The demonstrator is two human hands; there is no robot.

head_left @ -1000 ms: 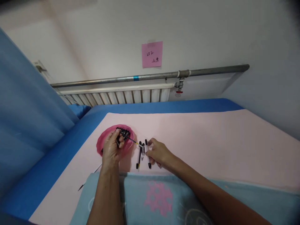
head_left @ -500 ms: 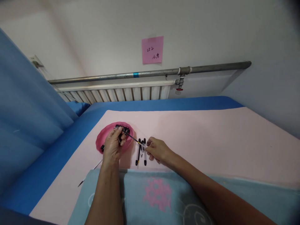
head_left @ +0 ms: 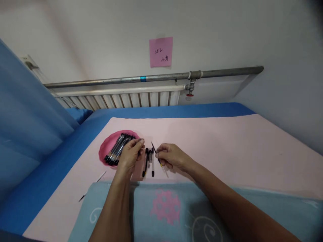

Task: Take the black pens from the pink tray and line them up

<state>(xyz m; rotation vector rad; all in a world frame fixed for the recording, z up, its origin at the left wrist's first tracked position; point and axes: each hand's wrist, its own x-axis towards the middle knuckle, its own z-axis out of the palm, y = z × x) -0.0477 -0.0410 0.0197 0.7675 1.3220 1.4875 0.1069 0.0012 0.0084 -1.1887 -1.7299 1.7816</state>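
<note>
Pink sheet (head_left: 222, 144) covers the table where I work, and a blue cloth (head_left: 75, 148) shows around its edges. My left hand (head_left: 131, 157) rests on the sheet just beside a pink dish (head_left: 104, 155). Its fingers are bent and the tips come close together near the far rim of the dish. I cannot tell if they hold anything.

A bundle of pens (head_left: 119, 149) lies in the dish, all side by side, with the dark ends toward me and to the left.

My right hand (head_left: 169, 157) is closed in a pinch on a thin refill (head_left: 153, 147). The dark tip sticks out above the fingers, pointing away from me and a little to the left. The pale end comes out below the hand, close over the sheet.

Between the two hands two pens (head_left: 148, 164) lie flat on the sheet, nearly parallel, with their lengths running toward me. The left hand is just beside them, and the right hand is near on the other side.

A second refill (head_left: 101, 176) lies on the sheet to the left, well apart from both hands. A light blue towel (head_left: 166, 208) with a pink flower lies under my forearms. On the wall behind are a pink note (head_left: 160, 52), a pipe (head_left: 126, 80) and a radiator (head_left: 121, 100).
</note>
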